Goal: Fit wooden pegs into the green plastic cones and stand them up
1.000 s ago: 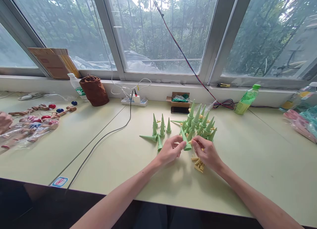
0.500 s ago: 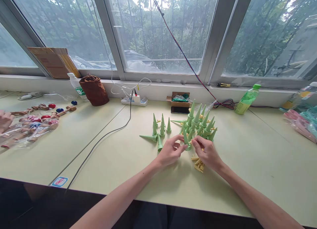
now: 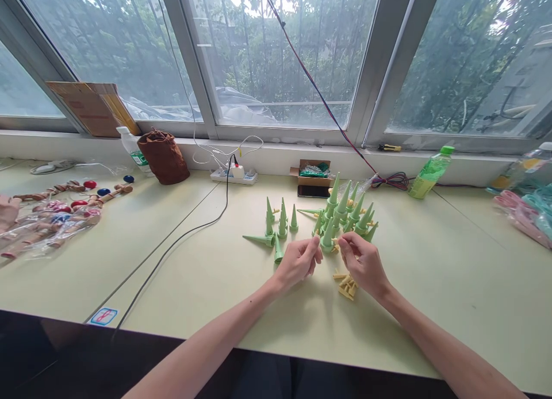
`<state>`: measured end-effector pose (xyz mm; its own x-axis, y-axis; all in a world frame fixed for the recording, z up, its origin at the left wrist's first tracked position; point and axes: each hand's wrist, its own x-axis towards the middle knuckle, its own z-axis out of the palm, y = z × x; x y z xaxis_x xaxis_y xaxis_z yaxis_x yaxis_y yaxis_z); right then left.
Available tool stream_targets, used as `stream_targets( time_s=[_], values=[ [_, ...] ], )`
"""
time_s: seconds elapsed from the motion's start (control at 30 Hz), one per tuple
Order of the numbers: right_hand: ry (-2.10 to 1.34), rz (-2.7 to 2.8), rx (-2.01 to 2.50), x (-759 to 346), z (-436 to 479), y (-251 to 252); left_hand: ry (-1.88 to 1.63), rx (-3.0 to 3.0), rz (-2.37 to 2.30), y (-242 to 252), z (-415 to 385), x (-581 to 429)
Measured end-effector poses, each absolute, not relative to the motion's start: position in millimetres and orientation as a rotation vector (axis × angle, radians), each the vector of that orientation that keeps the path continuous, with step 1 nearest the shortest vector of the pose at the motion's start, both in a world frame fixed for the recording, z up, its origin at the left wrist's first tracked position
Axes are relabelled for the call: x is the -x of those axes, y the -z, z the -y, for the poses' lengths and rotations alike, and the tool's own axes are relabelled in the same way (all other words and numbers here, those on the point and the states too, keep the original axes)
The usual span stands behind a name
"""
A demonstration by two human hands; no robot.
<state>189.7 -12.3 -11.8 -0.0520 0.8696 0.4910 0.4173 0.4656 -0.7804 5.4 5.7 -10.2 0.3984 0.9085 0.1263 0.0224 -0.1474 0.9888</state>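
A pale green cone [image 3: 328,236] with a flared base stands upright between my two hands. My left hand [image 3: 298,257] is just left of it, fingers curled and thumb pressed to them; a yellowish bit shows by the thumb tip, and I cannot tell whether it is held. On the cone's right, my right hand [image 3: 364,262] pinches a small yellow peg [image 3: 336,242] at the cone's side. More green cones [image 3: 343,206] crowd behind, some with yellow bits. Loose yellow pegs [image 3: 346,287] lie in a small heap below my right hand.
Left of my hands are several green cones [image 3: 282,223], one lying down [image 3: 259,240]. A black cable [image 3: 190,231] crosses the table. Behind stand a small cardboard box [image 3: 314,168] and a green bottle [image 3: 431,172]. At far left, another person's hand [image 3: 7,213] is near bagged wooden toys [image 3: 56,218].
My left hand has let go of the green cone and drawn its fingers together beside it. The cone sits slightly farther back and right. My right hand has shifted slightly right, still pinching.
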Motion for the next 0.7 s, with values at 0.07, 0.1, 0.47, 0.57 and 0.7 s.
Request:
stream_targets(
  time_s=[0.07, 0.1, 0.47, 0.57, 0.7],
  values=[
    [-0.537, 1.699, 1.106, -189.6, 12.3, 11.7, -0.877, -1.458, -0.843, 12.1, -6.6, -5.5],
    [-0.538, 1.718, 1.095, -189.6, 12.2, 11.8, -0.837, -1.424, -0.834, 12.7, -7.0, -5.5],
    [-0.566, 1.766, 1.086, -191.6, 11.1, 15.3, -0.721, -1.260, -0.755, 8.3, -7.3, -2.3],
    [-0.568, 1.778, 1.085, -191.8, 10.6, 15.8, -0.704, -1.240, -0.757, 10.4, -8.3, -2.2],
    [-0.568, 1.791, 1.092, -192.1, 10.0, 17.0, -0.705, -1.239, -0.767, 13.4, -9.3, -2.5]
  ],
)
